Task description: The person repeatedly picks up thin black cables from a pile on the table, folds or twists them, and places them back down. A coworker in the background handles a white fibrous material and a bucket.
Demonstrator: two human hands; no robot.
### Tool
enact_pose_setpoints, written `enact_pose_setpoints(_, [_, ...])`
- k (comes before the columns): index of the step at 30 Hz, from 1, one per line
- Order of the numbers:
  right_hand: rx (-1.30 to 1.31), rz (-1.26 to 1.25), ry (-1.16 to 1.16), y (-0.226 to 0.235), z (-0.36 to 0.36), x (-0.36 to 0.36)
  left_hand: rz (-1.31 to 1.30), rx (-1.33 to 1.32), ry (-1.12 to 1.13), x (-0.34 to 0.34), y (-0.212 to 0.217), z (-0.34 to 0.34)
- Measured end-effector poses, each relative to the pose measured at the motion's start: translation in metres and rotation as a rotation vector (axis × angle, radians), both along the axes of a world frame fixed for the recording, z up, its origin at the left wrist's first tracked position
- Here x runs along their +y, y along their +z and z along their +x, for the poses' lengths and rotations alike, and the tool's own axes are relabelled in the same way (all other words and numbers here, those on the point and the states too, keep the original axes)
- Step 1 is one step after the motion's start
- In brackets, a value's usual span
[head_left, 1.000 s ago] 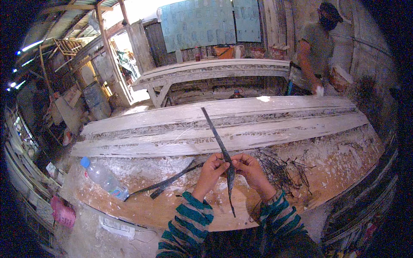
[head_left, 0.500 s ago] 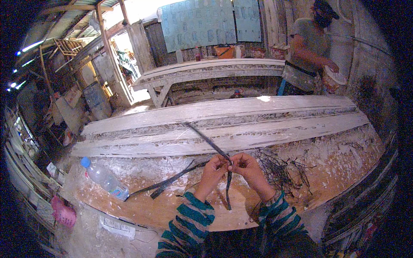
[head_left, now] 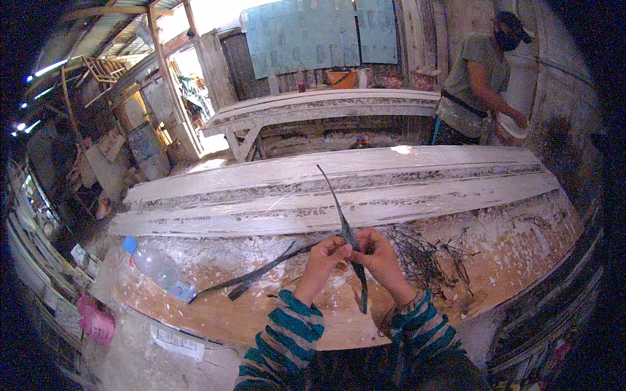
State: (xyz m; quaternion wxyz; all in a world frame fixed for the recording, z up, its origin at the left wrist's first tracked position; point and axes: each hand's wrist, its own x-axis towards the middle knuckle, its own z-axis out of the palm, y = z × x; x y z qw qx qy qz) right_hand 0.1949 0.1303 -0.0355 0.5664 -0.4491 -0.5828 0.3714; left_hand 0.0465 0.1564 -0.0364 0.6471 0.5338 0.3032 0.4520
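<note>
A long dark flexible strip (head_left: 347, 229) is pinched between the fingers of my left hand (head_left: 323, 264) and my right hand (head_left: 380, 258), which meet above the front of the worktable. Its thin upper end points away from me, and its wider lower end hangs toward me. Just left of my left hand, more dark flat strips (head_left: 259, 274) lie on the wood. To the right of my right hand sits a tangled heap of thin dark strands (head_left: 430, 259). My fingertips partly hide the middle of the held strip.
A clear bottle with a blue cap (head_left: 156, 268) lies at the table's left. Long whitish boards (head_left: 326, 212) span the table (head_left: 222, 326) beyond my hands. At the far right a person (head_left: 479, 78) handles a white bucket (head_left: 512, 127) beside a back bench (head_left: 313, 107).
The held strip has turned in my fingers; its far end points more straight ahead and its wider part now hangs below. The person at the back has shifted right with the bucket.
</note>
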Motion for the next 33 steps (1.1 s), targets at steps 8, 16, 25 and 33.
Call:
enact_pose_setpoints(8, [0.099, 0.012, 0.03, -0.006, -0.003, 0.002, 0.158, 0.186, 0.104, 0.005, 0.0, -0.002])
enact_pose_setpoints(16, [-0.257, 0.348, -0.263, 0.001, -0.006, -0.003, 0.266, 0.276, 0.147, 0.005, 0.001, -0.002])
enact_pose_setpoints(25, [-0.382, 0.36, -0.278, 0.001, -0.004, -0.002, 0.211, 0.121, 0.17, 0.001, 0.006, -0.001])
enact_pose_setpoints(33, [-0.277, 0.208, -0.193, 0.0, -0.004, -0.002, 0.255, 0.168, 0.204, 0.001, 0.007, -0.001])
